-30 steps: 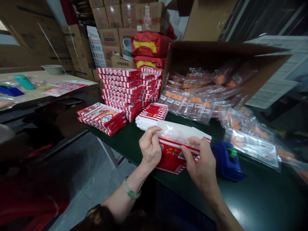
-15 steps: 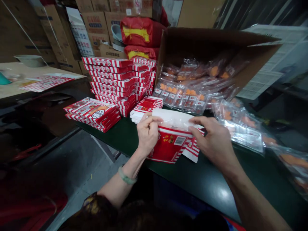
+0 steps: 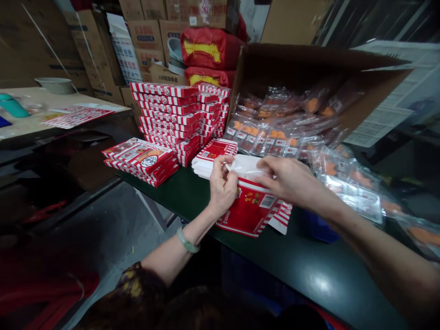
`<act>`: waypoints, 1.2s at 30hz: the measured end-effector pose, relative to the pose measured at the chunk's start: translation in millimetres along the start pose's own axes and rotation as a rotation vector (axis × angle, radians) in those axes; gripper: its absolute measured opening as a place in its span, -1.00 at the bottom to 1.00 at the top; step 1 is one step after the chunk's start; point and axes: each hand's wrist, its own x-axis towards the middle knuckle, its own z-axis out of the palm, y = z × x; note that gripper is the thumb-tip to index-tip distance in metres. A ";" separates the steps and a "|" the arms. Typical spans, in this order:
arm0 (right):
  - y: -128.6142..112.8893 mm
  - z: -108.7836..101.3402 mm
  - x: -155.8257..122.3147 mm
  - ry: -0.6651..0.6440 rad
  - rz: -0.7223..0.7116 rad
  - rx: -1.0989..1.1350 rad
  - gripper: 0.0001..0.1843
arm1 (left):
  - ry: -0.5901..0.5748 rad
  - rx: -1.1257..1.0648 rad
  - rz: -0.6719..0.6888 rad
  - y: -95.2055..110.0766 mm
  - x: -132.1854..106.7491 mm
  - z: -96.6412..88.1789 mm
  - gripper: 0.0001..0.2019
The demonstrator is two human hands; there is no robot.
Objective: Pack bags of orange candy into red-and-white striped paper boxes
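A red-and-white striped carton (image 3: 252,208) stands open on the dark green table (image 3: 309,270) in front of me. My left hand (image 3: 222,185) pinches the carton's left top edge together with a clear plastic packet (image 3: 248,167) that lies in the carton's mouth. My right hand (image 3: 287,178) lies over the packet from the right, fingers pressed down on it. A flat pile of unfolded cartons (image 3: 215,156) sits just behind my left hand.
Closed striped boxes are stacked high (image 3: 168,117) and low (image 3: 142,160) at the left. A big cardboard box (image 3: 309,87) on its side spills clear snack packets (image 3: 275,140) over the table's right. A blue object (image 3: 318,229) shows under my right forearm. Another table (image 3: 41,119) stands far left.
My right hand slid left along the packet, from the carton's right end toward its middle. The left hand kept its pinch. The view shifted a little.
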 end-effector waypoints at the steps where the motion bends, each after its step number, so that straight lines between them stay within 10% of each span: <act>1: 1.4 -2.6 5.6 -0.050 0.033 0.027 -0.78 | -0.014 -0.006 -0.001 -0.9 0.9 -0.6 -0.76; 9: 1.1 -2.2 7.8 0.044 -0.494 -0.252 -0.77 | -0.085 0.011 -0.017 -8.1 6.8 -1.7 -0.79; 18: -2.0 -3.4 -12.8 -0.078 -0.379 -0.179 -0.72 | 0.033 0.043 0.043 -5.7 0.1 3.7 -0.87; 27: -20.2 -23.9 -26.0 -0.414 -0.421 0.268 -0.96 | -0.176 0.063 0.269 11.6 -22.4 -23.0 -0.79; 36: -2.8 15.7 -73.4 0.342 -0.319 -0.349 -0.82 | -0.043 0.339 0.430 10.7 -10.9 -10.7 -0.68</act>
